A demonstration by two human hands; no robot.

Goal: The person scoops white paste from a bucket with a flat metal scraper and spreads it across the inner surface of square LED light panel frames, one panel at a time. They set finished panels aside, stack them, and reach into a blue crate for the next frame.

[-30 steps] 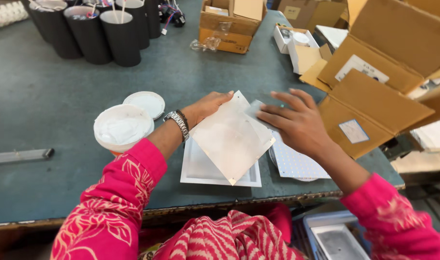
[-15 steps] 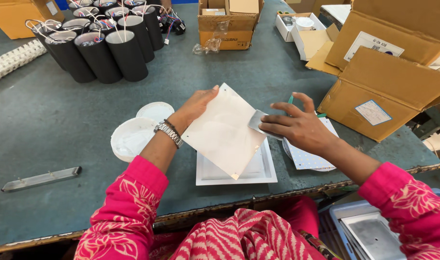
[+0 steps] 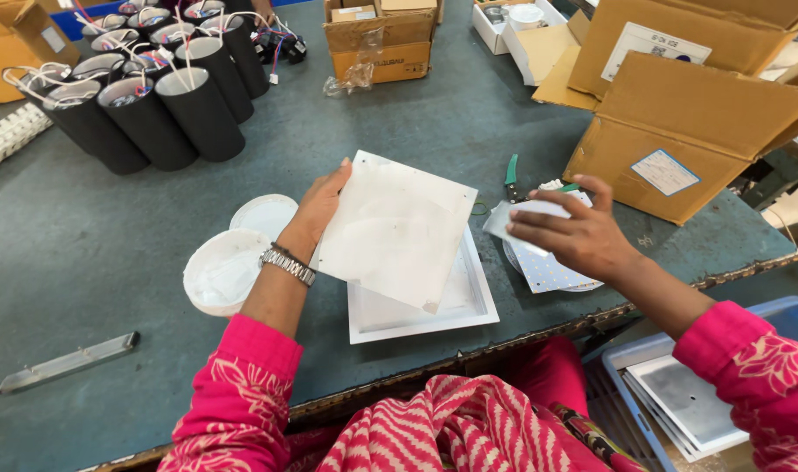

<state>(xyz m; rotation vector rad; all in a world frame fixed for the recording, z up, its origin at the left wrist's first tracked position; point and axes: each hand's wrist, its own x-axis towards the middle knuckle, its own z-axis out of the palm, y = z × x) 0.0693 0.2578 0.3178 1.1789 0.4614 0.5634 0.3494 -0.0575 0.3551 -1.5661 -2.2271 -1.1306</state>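
Half a second before, both our hands were on the white square sheet (image 3: 397,232); by this moment they had parted. Our left hand (image 3: 319,208) alone held the sheet by its left edge, fingers closed behind it and thumb in front, tilted above the shallow white square tray (image 3: 469,306) on the grey-green table (image 3: 84,262). Our right hand (image 3: 567,234) had drawn off to the right and pinched a small pale strip (image 3: 514,215) between thumb and curled fingers, over a dotted round board (image 3: 552,273). We judged the strip to be a piece just pulled off the sheet, though we could not be sure.

The tray held nothing we could see under the sheet. The black cylindrical housings (image 3: 159,105) had wires poking from their open tops. A small open carton (image 3: 380,39) held smaller boxes, and a blue crate (image 3: 631,367) by our knee held flat metal plates (image 3: 692,402).
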